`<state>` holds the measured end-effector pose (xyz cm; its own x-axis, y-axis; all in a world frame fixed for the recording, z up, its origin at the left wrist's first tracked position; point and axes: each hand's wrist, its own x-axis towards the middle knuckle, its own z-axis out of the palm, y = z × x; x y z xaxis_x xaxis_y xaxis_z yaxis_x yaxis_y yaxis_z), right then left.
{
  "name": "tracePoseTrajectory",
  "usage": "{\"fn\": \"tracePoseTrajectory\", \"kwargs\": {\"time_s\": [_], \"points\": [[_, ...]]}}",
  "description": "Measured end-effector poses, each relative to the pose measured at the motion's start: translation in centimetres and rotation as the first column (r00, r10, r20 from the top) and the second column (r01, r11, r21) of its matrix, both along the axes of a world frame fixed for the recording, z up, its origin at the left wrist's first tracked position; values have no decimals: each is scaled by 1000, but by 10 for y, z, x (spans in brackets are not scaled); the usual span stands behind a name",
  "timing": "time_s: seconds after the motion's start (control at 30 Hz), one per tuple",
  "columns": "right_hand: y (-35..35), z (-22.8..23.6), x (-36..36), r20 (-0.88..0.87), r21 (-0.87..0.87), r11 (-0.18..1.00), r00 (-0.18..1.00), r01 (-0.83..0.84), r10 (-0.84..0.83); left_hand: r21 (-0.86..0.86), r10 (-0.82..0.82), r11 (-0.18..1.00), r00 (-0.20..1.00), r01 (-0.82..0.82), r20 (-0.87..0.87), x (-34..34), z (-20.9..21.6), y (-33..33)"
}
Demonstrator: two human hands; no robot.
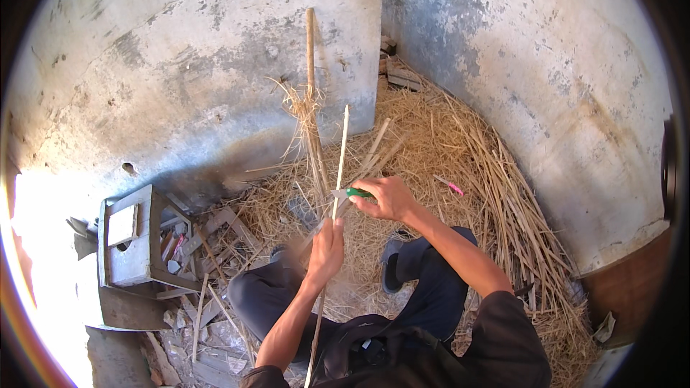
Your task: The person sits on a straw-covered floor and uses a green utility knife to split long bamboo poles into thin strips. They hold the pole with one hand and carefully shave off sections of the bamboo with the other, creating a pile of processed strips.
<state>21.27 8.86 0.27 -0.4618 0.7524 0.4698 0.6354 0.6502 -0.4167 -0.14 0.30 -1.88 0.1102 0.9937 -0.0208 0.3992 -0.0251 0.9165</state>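
A long, thin pale stick (pixel 341 154), peeled-looking toward its top, stands nearly upright in front of me. My left hand (pixel 328 249) is wrapped round it at about mid-length, and its lower end runs down past my lap. In my right hand (pixel 387 197) is a knife with a green handle (pixel 359 192), gripped in closed fingers. Its short blade (pixel 338 193) lies against the stick a little above my left hand. Behind the stick, a thicker wooden pole (pixel 310 50) leans at the wall, with shavings bunched around its middle.
Straw-like shavings (pixel 431 126) cover the floor, with a pile of long thin sticks (pixel 517 215) along the right wall. A pink-handled knife (pixel 451 185) lies on the shavings. At left stands a wooden stool-like box (pixel 147 244) beside wood scraps and rubble (pixel 215 316).
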Motion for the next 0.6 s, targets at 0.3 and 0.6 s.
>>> {"fn": "tracePoseTrajectory", "kwargs": {"time_s": [0.3,0.6], "points": [[57,-9,71,-119,-105,943,938,315,-326,-36,-109,994,992,107,-71,8,15,-25],[28,-8,53,-212,-252,960,961,120,-176,-69,-54,995,981,68,186,-1,8,-7]]}}
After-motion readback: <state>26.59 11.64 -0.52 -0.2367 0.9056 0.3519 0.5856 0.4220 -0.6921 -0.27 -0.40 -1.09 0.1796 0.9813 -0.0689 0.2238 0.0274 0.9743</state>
